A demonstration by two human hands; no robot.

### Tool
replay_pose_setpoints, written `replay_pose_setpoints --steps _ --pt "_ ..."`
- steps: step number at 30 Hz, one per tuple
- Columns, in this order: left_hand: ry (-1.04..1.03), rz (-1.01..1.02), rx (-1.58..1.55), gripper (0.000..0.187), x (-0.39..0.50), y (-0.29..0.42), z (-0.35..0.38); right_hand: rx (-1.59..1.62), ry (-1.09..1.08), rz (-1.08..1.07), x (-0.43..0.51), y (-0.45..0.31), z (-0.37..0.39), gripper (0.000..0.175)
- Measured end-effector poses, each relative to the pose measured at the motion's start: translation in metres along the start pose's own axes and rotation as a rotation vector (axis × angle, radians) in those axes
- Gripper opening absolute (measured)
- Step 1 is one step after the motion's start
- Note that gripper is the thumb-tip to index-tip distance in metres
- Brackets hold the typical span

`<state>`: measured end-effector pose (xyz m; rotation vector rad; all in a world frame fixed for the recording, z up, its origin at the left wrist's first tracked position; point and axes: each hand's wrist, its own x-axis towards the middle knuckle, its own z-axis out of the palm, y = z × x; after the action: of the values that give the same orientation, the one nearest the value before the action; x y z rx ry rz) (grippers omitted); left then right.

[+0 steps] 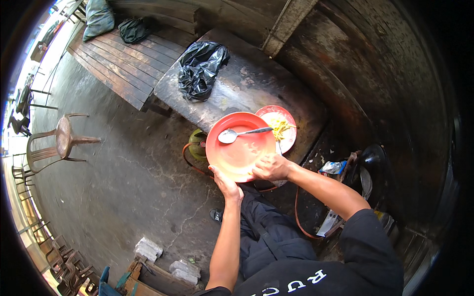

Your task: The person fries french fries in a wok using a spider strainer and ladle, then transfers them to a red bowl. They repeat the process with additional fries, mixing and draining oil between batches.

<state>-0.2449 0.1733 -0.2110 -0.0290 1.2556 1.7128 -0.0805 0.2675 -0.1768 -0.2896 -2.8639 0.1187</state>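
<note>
My left hand (226,187) grips the lower left rim of a round orange-red plate (237,155), its thumb along the edge. Inside the plate lies a metal spoon (227,136), its handle reaching over the right rim. My right hand (273,167) is curled in at the plate's lower right edge. A thin pale strip (279,147) shows just above that hand, and a small yellow bit is by its fingertips; what its fingers hold is hidden. Partly behind the orange-red plate, a red-rimmed plate (290,144) with yellow strips of food (280,127) rests on the worn table (240,92).
A crumpled black plastic bag (202,70) is on the table. Below its edge stands a green gas cylinder (197,146) with an orange hose (186,155). A slatted wooden bench (118,63) adjoins the table; a brown plastic chair (61,142) stands left. Dark pans (372,159) are at right.
</note>
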Motion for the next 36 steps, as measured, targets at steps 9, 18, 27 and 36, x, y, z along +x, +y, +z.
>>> replay_pose_setpoints --steps 9,18,27,36 --pt "-0.005 0.001 0.012 0.079 0.026 0.001 -0.001 0.069 0.258 0.693 -0.023 0.035 -0.024 0.032" --pt "-0.043 0.018 0.083 0.085 0.044 0.014 -0.010 -0.012 0.487 1.109 -0.031 0.075 0.015 0.025" --pt "-0.009 -0.038 0.045 0.084 0.039 0.010 -0.005 -0.043 0.172 1.239 -0.043 0.084 0.018 0.031" --pt "-0.012 -0.006 0.046 0.084 0.039 0.012 -0.012 0.007 -0.080 1.378 -0.075 0.025 0.043 0.018"
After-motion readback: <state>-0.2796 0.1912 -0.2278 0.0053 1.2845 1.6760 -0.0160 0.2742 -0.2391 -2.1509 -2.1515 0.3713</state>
